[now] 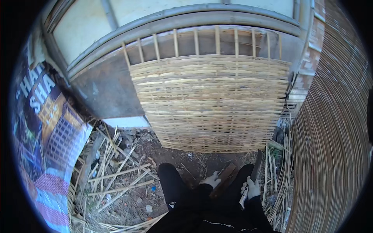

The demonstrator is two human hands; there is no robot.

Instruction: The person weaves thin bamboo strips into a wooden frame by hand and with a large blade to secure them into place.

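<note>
My right hand [253, 188], in a pale glove, is closed around a large knife [257, 166]. Its dark blade points up and away from me beside my right knee, and a pale end pokes out below the fist. My left hand [211, 180], also gloved, is between my knees with its fingers stretched out and nothing visible in them. Beside it lies a brown wooden block [228, 173]. In front of me a woven bamboo panel [213, 105] leans upright, with bare uprights sticking out above the weave.
Split bamboo strips [112, 171] litter the ground at left, and more strips [278, 171] lie at right. A printed banner [58, 147] hangs on the left. A slatted bamboo screen [330, 136] stands close on the right. Behind the panel is a wall with bamboo rails [186, 17].
</note>
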